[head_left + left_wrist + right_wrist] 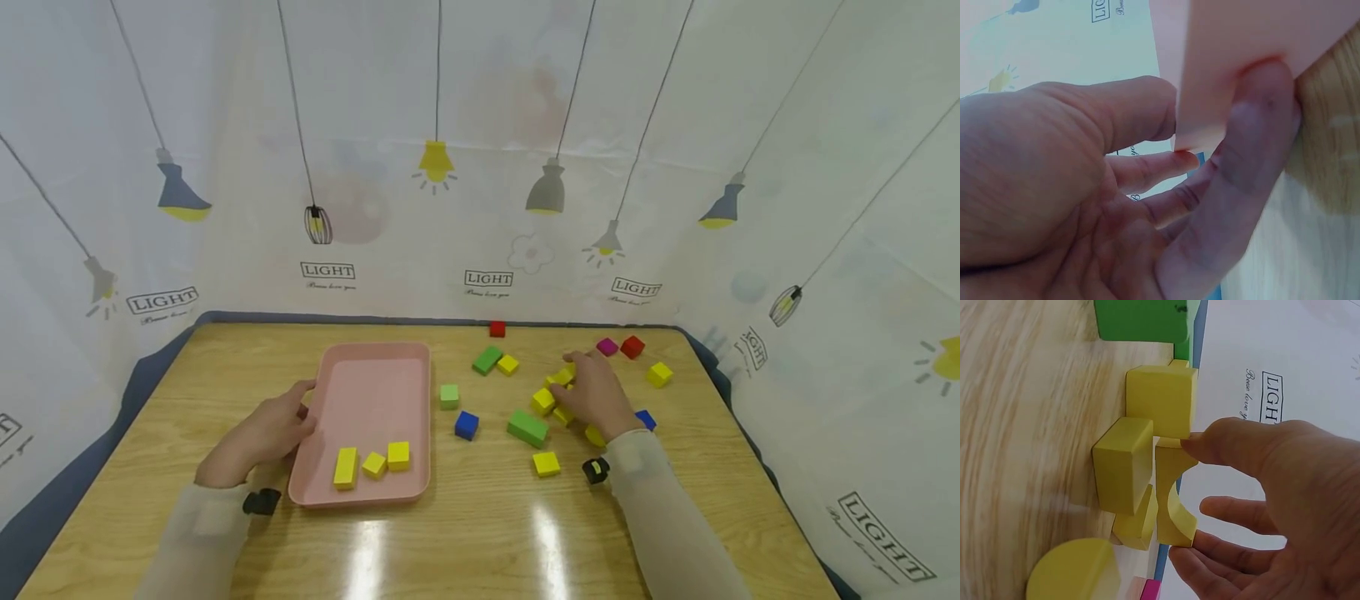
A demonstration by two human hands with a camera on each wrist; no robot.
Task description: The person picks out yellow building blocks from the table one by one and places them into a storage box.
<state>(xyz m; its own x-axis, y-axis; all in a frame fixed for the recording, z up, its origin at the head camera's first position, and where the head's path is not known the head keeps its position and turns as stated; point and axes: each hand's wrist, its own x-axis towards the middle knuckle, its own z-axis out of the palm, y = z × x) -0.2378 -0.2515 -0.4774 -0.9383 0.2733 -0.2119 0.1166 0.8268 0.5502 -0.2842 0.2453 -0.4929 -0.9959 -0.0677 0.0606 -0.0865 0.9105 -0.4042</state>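
Note:
My left hand (262,433) holds the left rim of a pink tray (371,400). In the left wrist view its thumb and fingers lie on either side of the tray wall (1210,69). Three yellow blocks, among them a long one (346,468), lie in the tray's near part. Over a cluster of yellow blocks, my right hand (600,398) pinches a yellow arch block (1165,503) between thumb and fingertips at its two ends. Close beside it are a yellow cube (1163,400), a yellow block (1122,465) and a rounded yellow block (1072,575).
Between tray and right hand lie green blocks (528,428), a light green cube (449,397) and a blue cube (467,426). Red blocks (632,347) and a magenta block (607,347) sit farther back. A lamp-printed curtain (480,208) hangs behind the wooden table (480,542).

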